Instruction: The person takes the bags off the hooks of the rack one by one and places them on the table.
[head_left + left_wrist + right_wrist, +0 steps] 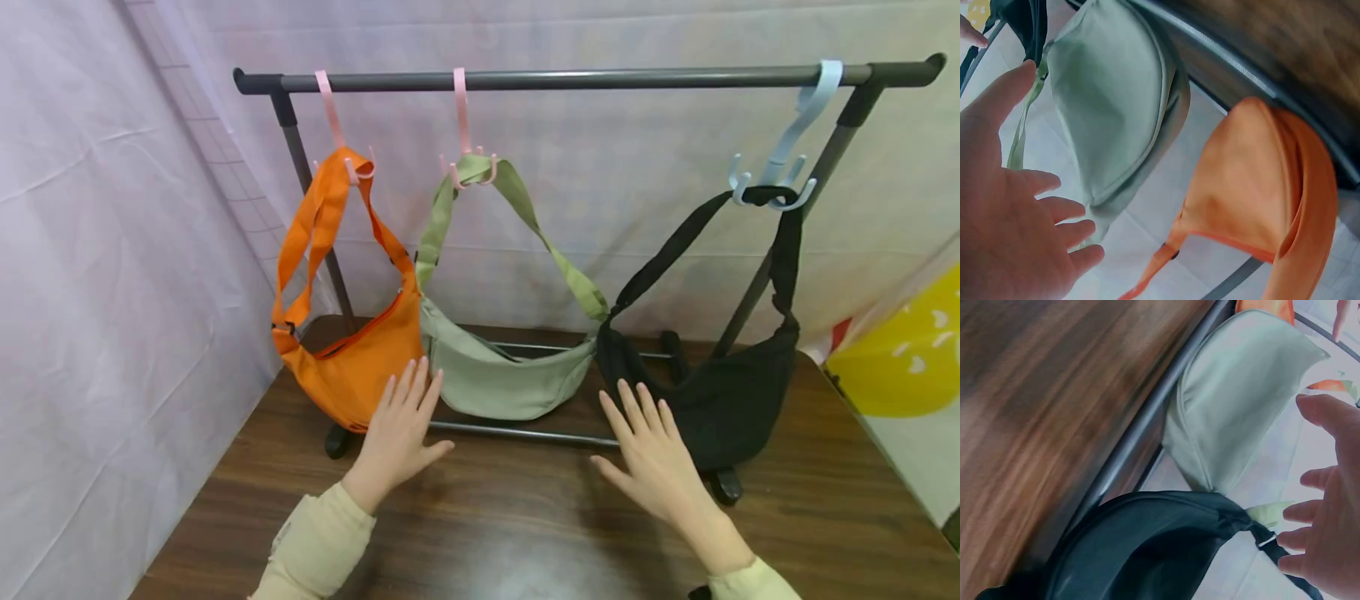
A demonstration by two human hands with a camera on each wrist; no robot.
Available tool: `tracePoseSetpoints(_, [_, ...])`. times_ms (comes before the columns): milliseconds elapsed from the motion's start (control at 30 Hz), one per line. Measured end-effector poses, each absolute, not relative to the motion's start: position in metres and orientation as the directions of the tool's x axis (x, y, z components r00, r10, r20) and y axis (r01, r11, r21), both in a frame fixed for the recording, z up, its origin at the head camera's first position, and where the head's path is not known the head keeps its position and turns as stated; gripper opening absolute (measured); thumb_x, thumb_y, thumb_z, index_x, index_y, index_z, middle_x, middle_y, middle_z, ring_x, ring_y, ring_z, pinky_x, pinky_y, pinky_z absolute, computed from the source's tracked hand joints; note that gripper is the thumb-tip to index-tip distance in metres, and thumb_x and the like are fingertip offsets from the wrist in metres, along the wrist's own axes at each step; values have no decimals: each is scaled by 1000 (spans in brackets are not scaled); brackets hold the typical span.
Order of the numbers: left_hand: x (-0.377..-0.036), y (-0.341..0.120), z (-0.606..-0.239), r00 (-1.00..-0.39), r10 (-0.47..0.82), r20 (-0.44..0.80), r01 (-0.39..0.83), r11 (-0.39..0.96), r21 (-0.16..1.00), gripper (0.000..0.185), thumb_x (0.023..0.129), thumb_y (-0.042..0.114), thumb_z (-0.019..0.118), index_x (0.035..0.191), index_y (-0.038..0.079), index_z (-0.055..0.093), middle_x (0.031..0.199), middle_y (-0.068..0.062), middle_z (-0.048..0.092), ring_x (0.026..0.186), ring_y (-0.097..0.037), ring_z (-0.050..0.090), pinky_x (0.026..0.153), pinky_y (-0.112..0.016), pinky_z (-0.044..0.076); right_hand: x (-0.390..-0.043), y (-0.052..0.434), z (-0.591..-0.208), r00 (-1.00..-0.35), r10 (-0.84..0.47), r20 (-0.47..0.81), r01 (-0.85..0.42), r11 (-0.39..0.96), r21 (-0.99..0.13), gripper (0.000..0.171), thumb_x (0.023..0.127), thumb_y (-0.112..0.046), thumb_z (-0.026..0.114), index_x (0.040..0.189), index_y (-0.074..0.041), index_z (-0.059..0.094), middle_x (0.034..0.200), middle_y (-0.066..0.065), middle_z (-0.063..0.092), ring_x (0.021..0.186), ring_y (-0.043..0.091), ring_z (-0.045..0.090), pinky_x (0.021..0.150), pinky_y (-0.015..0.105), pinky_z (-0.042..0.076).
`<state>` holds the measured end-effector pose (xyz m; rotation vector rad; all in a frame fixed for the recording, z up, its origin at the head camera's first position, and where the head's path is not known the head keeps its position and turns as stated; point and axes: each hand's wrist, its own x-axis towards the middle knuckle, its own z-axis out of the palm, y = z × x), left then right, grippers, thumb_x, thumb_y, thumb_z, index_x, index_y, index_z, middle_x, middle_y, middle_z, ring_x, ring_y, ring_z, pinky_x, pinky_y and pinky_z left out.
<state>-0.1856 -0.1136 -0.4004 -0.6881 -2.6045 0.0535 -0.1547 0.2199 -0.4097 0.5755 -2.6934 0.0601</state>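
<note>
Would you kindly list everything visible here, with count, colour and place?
rack: 1, dark grey, standing on the table
hooks: 3, two pink at left and middle of the bar, one light blue at right
orange bag: 1, hanging at left
green bag: 1, hanging in the middle
black bag: 1, hanging at right
table: 1, dark brown wood
sheet: white, behind and at left
left hand: open, before the orange bag
right hand: open, before the black bag
</note>
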Motion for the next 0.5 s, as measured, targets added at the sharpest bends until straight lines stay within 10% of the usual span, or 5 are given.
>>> tracePoseSetpoints(500, [-205, -140, -342, -689, 472, 550, 450, 874, -186, 91, 66, 43, 75, 138, 3, 35, 143, -22, 29, 129, -35, 29, 104, -49, 27, -180, 185, -380, -783, -451, 428, -464, 882, 80, 81, 78, -43, 65, 139, -3, 31, 144, 23, 25, 133, 40, 19, 103, 56, 21])
